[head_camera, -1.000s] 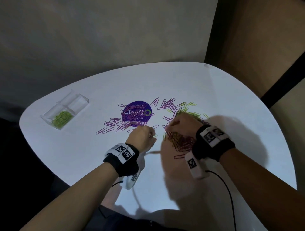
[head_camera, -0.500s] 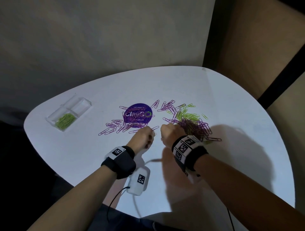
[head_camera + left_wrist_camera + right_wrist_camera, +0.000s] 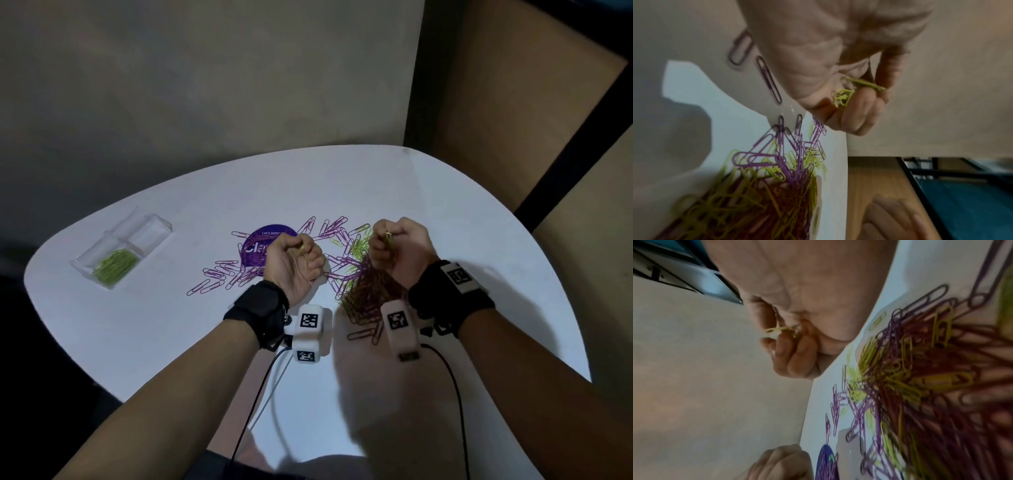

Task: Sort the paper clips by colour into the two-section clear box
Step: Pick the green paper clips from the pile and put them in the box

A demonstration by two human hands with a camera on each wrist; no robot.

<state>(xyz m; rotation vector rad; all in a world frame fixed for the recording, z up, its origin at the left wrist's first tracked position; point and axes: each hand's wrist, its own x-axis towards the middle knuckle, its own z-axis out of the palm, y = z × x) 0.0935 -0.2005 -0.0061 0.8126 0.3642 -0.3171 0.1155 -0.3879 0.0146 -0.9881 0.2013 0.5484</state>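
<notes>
Both hands are raised above the table, palms turned up, fingers curled. My left hand (image 3: 301,255) grips a small bunch of green paper clips (image 3: 844,95). My right hand (image 3: 390,245) grips green clips (image 3: 781,331) too. Under and between the hands lies a mixed pile of purple and green paper clips (image 3: 359,274), with more purple clips (image 3: 219,277) spread to the left. The two-section clear box (image 3: 150,222) sits at the far left; its near section holds green clips (image 3: 114,267), its far section looks empty.
A round purple sticker (image 3: 255,246) lies on the white table (image 3: 445,219) behind the left hand. Black cables (image 3: 455,394) run from both wrist cameras toward the table's near edge. A wall stands behind the table.
Both hands have lifted off the pile and turned palm up. The right hand moved right and up; each hand now shows green clips in its curled fingers.
</notes>
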